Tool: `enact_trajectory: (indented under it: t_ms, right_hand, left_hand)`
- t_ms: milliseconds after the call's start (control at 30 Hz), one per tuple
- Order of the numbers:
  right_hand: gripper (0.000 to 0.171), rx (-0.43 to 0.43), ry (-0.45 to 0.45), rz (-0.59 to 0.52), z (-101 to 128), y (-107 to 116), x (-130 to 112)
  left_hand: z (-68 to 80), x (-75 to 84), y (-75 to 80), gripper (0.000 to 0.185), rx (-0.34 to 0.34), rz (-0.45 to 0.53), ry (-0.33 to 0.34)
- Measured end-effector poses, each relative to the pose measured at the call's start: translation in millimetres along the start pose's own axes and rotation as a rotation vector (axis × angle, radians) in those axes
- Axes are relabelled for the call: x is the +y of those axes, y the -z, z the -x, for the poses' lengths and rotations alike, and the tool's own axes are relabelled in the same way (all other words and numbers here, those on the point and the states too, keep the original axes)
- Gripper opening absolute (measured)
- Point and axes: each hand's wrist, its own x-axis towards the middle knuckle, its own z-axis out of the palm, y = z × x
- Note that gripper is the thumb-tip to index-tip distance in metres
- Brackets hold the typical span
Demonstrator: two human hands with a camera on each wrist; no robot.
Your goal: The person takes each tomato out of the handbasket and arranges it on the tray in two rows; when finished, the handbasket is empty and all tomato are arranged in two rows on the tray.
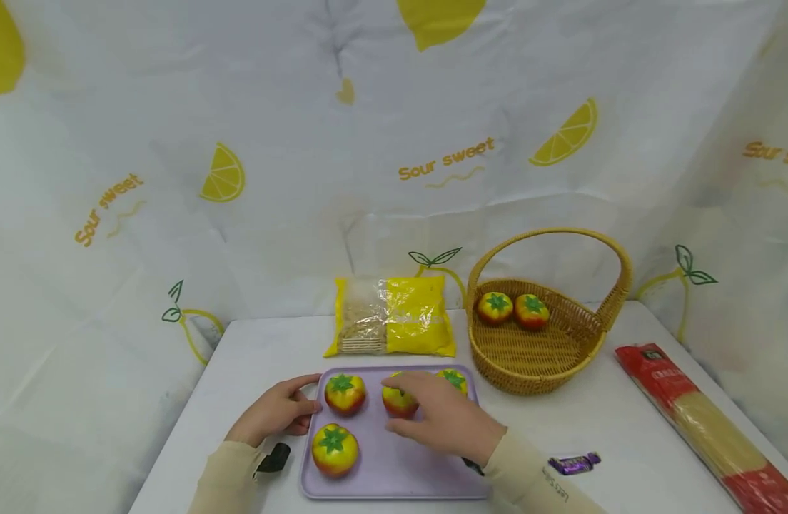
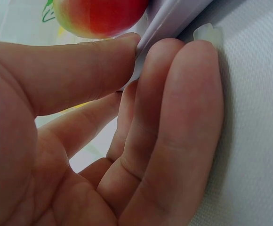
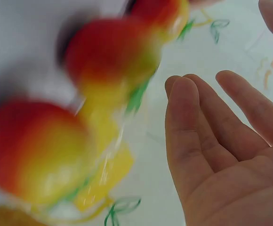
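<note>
Right hand hovers over tomato; left hand touches tray.

four tomatoes on tray, basket right, packet behind
</note>
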Motion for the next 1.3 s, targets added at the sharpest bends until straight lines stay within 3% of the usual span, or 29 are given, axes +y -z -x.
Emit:
enact_trajectory:
  t_ms: [200, 367, 633, 800, 1000, 1300]
  right_hand:
    - [0.054, 0.118, -0.126, 0.096, 22.8, 62.1, 38.6]
    - [0.059, 0.158, -0.19, 0.209, 36.0, 106.0, 74.5]
    - [0.072, 0.122, -0.312, 0.235, 28.6, 159.1, 137.0]
    - [0.081, 0.085, -0.389, 0.211, 22.3, 174.6, 168.5]
    - [0.088, 0.05, -0.454, 0.172, 14.4, 176.7, 187.2]
    - [0.077, -0.002, -0.52, 0.166, 4.3, 173.6, 200.2]
  left_hand:
    - [0.0, -0.3, -0.8, 0.064, 0.009, 0.001, 0.0]
    - [0.9, -3.9, 0.0, 0.067, 0.007, 0.003, 0.016]
    - [4.0, -2.0, 2.1, 0.067, 0.017, -0.009, 0.035]
    - [3.2, -0.3, -0.5, 0.067, -0.008, 0.025, -0.005]
    - [1.6, -2.3, 0.2, 0.067, -0.025, 0.044, -0.018]
    - [0.3, -5.7, -0.5, 0.067, -0.008, 0.019, 0.0]
